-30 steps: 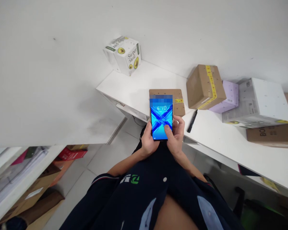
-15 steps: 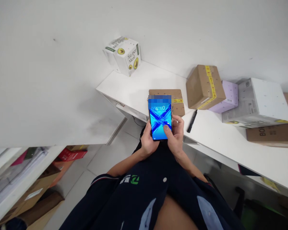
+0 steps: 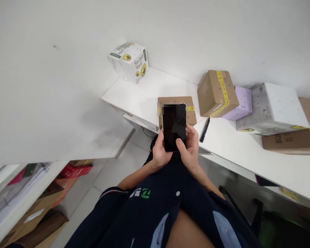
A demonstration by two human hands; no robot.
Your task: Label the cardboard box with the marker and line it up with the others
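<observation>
The smartphone (image 3: 174, 126) has gone dark: a moment ago its screen glowed blue with a clock readout, and now it shows plain black. By the look of it the display has been switched off or has timed out, so whatever was being done on the screen seems paused. The phone sits upright in front of the person's chest, just above the near edge of the white desk (image 3: 229, 144).

The left hand (image 3: 158, 153) is curled around the phone's lower left edge, fingers closed behind it. The right hand (image 3: 190, 148) wraps the lower right edge, its thumb lying across the bottom of the glass.

From left to right, the count runs: one red box (image 3: 76, 169) on the low shelf, with brown cartons beneath it too blurred to number; one white avocado-printed carton (image 3: 130, 62) at the desk's far corner; one small brown parcel (image 3: 188, 106) partly behind the phone; one black pen (image 3: 204, 125); one taller brown parcel with yellow tape (image 3: 217, 93); one lilac box (image 3: 239, 103); one large white box (image 3: 274, 108) resting on one flat brown carton (image 3: 294, 137). Two hands, one phone.
</observation>
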